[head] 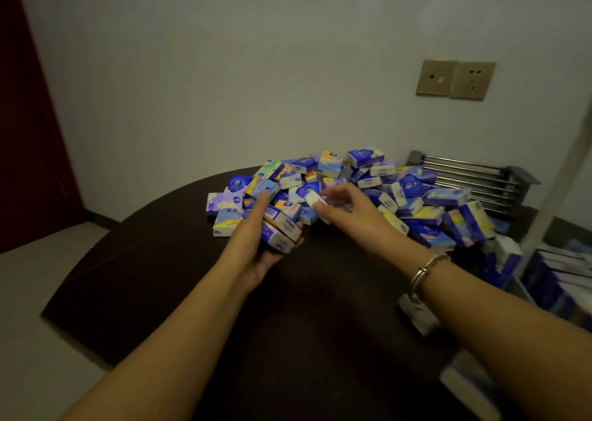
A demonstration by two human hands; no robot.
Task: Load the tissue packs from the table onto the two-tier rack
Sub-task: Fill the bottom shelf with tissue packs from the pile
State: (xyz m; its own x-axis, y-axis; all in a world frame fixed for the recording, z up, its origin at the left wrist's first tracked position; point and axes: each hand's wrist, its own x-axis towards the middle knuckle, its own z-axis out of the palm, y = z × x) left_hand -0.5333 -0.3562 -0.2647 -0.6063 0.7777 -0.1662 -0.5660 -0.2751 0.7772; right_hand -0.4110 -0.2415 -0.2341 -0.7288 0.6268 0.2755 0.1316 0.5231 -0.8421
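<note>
1. A dark bench (166,276) fills the lower middle of the view, its far edge close to a pale wall (256,68).
2. A loose heap of small tissue packs (368,190), mostly blue with yellow, purple and green, lies on the bench from about 12 o'clock round to 2 o'clock of the hands.
3. The left hand (259,228) is turned palm up at the near edge of the heap, fingers curled round a short stack of packs (282,228) resting in the palm.
4. The right hand (342,209) reaches in from 4 o'clock, palm down, its fingertips pinching one pale pack (315,200) just beside the left hand's stack; this part is blurred, so the grip is not fully clear.
5. A bracelet (427,268) sits on the right wrist.
6. The metal rack (480,180), with horizontal bars, stands behind the heap at 2 o'clock, touching the packs at its near side; I see no packs on its visible bars.
7. Two wall sockets (455,79) sit on the wall above the rack.
8. A dark red door (28,132) stands at 9 o'clock.
</note>
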